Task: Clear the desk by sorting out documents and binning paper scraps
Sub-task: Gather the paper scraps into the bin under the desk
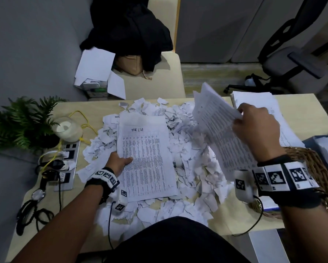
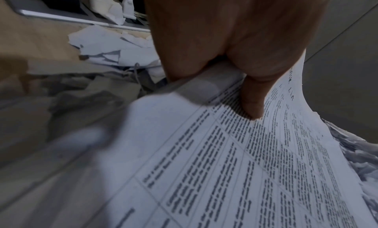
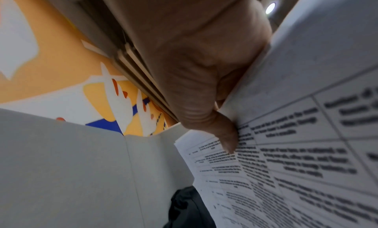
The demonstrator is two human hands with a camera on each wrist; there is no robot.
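1. Progress, imo: early-to-mid. Some whole sheets are already stacked at the far right corner of the desk (image 1: 235, 223), that's the sorted pile (image 1: 261, 105). The scraps job looks barely touched tho.
2. The paper scraps (image 1: 189, 154) cover the whole middle of the desk, front edge to back, in a thick heap. None visibly binned yet. There's a wicker basket (image 1: 314, 168) at the right, just behind the right wrist; could be the bin, can't say for sure.
3. Left hand (image 1: 119, 164): thumb on top of the task-list doc (image 1: 148, 160), other fingers tucked under its left edge, so it's pinching the sheets. The doc lies on top of the scrap heap, center-left. Left wrist cam shows the thumb pressed on the printed table and the page lifted and curving.
4. Right hand (image 1: 258, 128): fingers curled round a bundle of printed sheets (image 1: 216, 128), held up off the desk and tilted, between the heap and the sorted pile. Prob headed onto that pile, but that's my guess.
5. Still left: these two lots of docs to stack, then basically all the scraps.
6. Writing: handwritten heading on the left doc looks like "TASK LIST" (a bit smudgy). One scrap left of it has scribbled marks, unreadable. The printed tables are too blurry to read in every view. No brands I can make out.
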